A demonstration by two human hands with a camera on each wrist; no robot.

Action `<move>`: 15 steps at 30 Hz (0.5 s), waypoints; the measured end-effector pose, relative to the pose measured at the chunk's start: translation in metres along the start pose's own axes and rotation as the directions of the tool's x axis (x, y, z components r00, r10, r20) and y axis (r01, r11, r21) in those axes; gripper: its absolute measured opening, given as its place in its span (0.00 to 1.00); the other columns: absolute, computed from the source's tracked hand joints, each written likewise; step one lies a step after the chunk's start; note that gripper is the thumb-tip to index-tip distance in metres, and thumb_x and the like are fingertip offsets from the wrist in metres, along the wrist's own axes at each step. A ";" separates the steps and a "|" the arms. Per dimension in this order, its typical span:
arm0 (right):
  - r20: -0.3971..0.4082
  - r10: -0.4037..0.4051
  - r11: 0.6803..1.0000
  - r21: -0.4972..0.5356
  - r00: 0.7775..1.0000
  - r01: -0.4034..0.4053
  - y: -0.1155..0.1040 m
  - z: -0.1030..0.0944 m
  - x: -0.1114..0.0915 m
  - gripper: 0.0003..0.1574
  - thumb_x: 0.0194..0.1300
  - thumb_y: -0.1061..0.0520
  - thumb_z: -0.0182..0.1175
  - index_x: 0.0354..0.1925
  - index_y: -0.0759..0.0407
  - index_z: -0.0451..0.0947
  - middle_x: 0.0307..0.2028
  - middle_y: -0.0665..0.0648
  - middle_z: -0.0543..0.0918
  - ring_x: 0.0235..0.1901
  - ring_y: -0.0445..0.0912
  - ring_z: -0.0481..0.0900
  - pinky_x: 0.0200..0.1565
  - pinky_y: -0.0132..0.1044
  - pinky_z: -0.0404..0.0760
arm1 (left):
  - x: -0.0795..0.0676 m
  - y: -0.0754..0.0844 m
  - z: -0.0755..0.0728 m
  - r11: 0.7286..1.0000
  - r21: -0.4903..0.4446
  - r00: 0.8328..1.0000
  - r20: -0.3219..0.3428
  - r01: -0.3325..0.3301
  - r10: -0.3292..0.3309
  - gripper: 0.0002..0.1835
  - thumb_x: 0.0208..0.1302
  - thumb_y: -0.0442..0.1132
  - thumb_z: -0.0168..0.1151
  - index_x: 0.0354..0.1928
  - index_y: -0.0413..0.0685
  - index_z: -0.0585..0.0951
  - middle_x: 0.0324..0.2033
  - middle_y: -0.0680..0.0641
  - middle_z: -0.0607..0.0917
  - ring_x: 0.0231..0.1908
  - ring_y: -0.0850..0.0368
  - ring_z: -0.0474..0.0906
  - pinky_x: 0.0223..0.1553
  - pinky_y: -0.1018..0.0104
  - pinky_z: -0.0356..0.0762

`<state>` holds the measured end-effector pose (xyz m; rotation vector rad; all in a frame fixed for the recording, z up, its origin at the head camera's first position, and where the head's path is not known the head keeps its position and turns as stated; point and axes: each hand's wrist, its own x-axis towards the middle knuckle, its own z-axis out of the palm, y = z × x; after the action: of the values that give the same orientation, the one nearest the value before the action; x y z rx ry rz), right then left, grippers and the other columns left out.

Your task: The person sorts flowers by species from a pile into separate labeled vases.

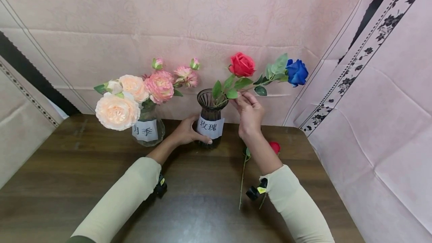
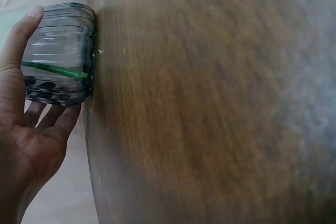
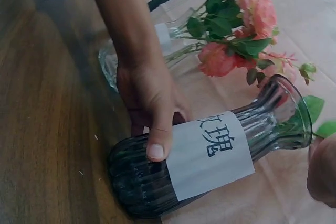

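Observation:
My left hand [image 1: 189, 130] grips the lower part of a dark fluted glass vase [image 1: 210, 110], thumb in front and fingers behind. A white paper label [image 1: 210, 126] with Chinese characters is stuck on the vase. A red rose [image 1: 242, 65] and a blue rose [image 1: 297, 72] lean to the right above it, their leafy stems crossing near the rim. Inside the glass, a green stem [image 2: 58, 70] shows in the left wrist view. Beside the rim, my right hand [image 1: 249, 113] pinches a rose stem; which rose it belongs to I cannot tell.
To the left stands a clear glass vase [image 1: 148, 138] with a paper label, full of peach flowers [image 1: 117, 111] and pink flowers [image 1: 159, 87]. Another red rose [image 1: 275, 147] and a thin stem [image 1: 241, 183] lie on the wooden table [image 1: 195, 205], partly under my right forearm. Pink cloth hangs behind.

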<state>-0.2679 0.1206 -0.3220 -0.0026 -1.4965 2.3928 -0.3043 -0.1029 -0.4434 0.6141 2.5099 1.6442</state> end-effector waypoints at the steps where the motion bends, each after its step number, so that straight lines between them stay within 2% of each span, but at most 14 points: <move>1: -0.009 -0.006 0.999 -0.045 1.000 0.005 0.002 0.001 -0.001 0.05 0.78 0.69 0.67 0.49 0.66 0.88 0.36 0.47 0.90 0.41 0.38 0.91 0.56 0.34 0.92 | 0.000 0.000 0.000 1.000 0.003 1.000 -0.001 -0.002 0.002 0.44 0.54 0.41 0.92 0.74 0.53 0.81 0.68 0.46 0.88 0.70 0.44 0.83 0.77 0.39 0.76; 4: -0.006 -0.025 0.982 -0.187 1.000 0.023 0.010 0.002 -0.004 0.09 0.76 0.67 0.71 0.52 0.69 0.90 0.38 0.46 0.89 0.43 0.37 0.87 0.56 0.30 0.87 | -0.001 0.000 0.000 1.000 0.006 1.000 -0.001 -0.001 0.001 0.45 0.53 0.41 0.93 0.74 0.53 0.81 0.67 0.45 0.88 0.70 0.43 0.83 0.77 0.39 0.77; 7: 0.028 -0.067 0.951 -0.300 0.997 0.073 0.018 0.003 -0.008 0.12 0.77 0.62 0.72 0.54 0.69 0.90 0.41 0.47 0.88 0.44 0.39 0.85 0.55 0.30 0.86 | -0.001 0.000 0.000 1.000 0.009 1.000 -0.002 0.008 -0.008 0.46 0.53 0.43 0.93 0.75 0.52 0.81 0.68 0.45 0.88 0.70 0.42 0.83 0.77 0.38 0.77; 10: 0.064 -0.126 0.916 -0.375 0.990 0.141 0.024 0.003 -0.013 0.14 0.80 0.59 0.70 0.56 0.68 0.91 0.46 0.52 0.88 0.44 0.41 0.86 0.60 0.41 0.90 | 0.000 0.000 0.000 1.000 0.012 1.000 0.000 0.016 -0.016 0.48 0.52 0.45 0.94 0.76 0.52 0.80 0.68 0.45 0.88 0.70 0.42 0.83 0.77 0.38 0.77; 14: 0.123 -0.139 0.895 -0.408 0.983 0.178 0.028 0.001 -0.020 0.22 0.86 0.55 0.62 0.70 0.64 0.85 0.64 0.60 0.86 0.53 0.52 0.91 0.68 0.58 0.88 | 0.001 -0.001 0.000 1.000 0.017 1.000 -0.005 0.023 -0.023 0.50 0.52 0.45 0.94 0.77 0.53 0.79 0.69 0.45 0.87 0.71 0.43 0.82 0.78 0.38 0.76; 15: 0.137 -0.133 0.895 -0.409 0.982 0.179 0.029 0.000 -0.021 0.25 0.88 0.54 0.60 0.74 0.62 0.82 0.70 0.61 0.84 0.57 0.55 0.91 0.69 0.57 0.88 | 0.001 -0.002 0.000 1.000 0.020 1.000 -0.006 0.023 -0.023 0.50 0.52 0.45 0.94 0.77 0.53 0.78 0.70 0.45 0.87 0.71 0.42 0.82 0.79 0.37 0.75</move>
<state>-0.2552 0.1037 -0.3511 0.1435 -1.9549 1.9306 -0.3062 -0.1030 -0.4448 0.5809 2.5313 1.6174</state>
